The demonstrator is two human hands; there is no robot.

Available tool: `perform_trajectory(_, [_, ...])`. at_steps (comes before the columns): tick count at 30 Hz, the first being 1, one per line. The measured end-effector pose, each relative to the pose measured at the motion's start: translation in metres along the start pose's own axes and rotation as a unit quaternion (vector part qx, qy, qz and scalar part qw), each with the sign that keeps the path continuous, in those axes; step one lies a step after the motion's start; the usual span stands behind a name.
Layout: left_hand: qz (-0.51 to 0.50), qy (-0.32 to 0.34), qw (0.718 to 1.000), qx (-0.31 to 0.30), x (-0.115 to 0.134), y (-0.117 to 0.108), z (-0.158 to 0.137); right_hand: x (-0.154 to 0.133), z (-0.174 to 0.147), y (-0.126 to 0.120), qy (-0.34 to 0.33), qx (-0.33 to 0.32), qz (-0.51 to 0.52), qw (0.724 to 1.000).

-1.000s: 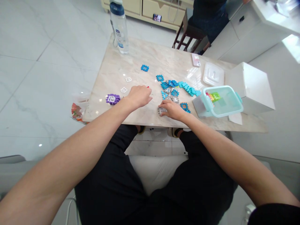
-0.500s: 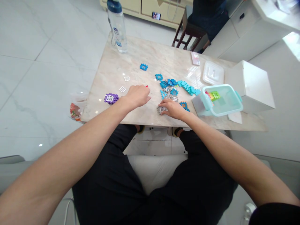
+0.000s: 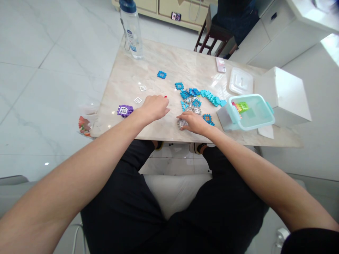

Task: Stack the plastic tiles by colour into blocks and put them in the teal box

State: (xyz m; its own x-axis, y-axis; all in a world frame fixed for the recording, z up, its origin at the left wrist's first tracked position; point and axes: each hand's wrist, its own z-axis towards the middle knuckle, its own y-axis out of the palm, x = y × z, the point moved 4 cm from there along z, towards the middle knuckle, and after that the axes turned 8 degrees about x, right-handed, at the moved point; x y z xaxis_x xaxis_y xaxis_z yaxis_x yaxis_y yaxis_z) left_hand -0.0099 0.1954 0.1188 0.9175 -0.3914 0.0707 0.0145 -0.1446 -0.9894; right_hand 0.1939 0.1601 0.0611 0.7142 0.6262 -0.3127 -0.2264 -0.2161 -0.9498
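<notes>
My left hand [image 3: 156, 107] is over the middle of the table with its fingers curled downward. Whatever its fingertips may hold is hidden beneath the hand. My right hand [image 3: 195, 121] rests lower right, thumb and fingers around a grey notched building piece with a window grid [image 3: 182, 123]. Beyond it lies a loose heap of blue interlocking pieces [image 3: 196, 103] mixed with grey ones. A blue piece with an orange frame [image 3: 207, 119] is beside the right wrist. Two white window inserts [image 3: 137, 100] and a purple stack of pieces [image 3: 125, 110] lie to the left.
A tall water bottle [image 3: 134, 33] stands at the far left corner. On the right are a teal-rimmed bin [image 3: 253, 114] with a few coloured pieces, its lid [image 3: 241, 81], a white box [image 3: 290, 95] and a phone [image 3: 220, 65]. Someone sits on a stool [image 3: 212, 33] beyond.
The right hand's fingers have spread slightly leftward over the grey piece. The left hand stays nearly still, and the other pieces lie as before.
</notes>
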Motion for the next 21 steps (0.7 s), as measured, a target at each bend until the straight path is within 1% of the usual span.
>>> perform_trajectory(6, [-0.013, -0.008, 1.000, -0.004, 0.0002, 0.0006, -0.0001, -0.0002, 0.0012, 0.0018, 0.008, -0.001, -0.004, 1.000])
perform_trajectory(10, [-0.014, -0.015, 1.000, -0.007, -0.0001, 0.0003, -0.0004, -0.0005, 0.0015, 0.0016, 0.028, 0.002, 0.012, 1.000])
perform_trajectory(14, [-0.003, -0.004, 1.000, 0.002, 0.0011, -0.0015, -0.0007, -0.0029, 0.0008, -0.0009, 0.042, -0.003, 0.002, 0.999])
perform_trajectory(17, [-0.004, 0.001, 1.000, 0.009, 0.0017, -0.0020, -0.0007, -0.0047, 0.0000, -0.0030, 0.036, -0.005, -0.014, 0.999])
perform_trajectory(21, [-0.004, -0.003, 1.000, 0.004, 0.0016, -0.0016, -0.0006, -0.0064, -0.0010, -0.0038, 0.006, -0.004, -0.029, 1.000])
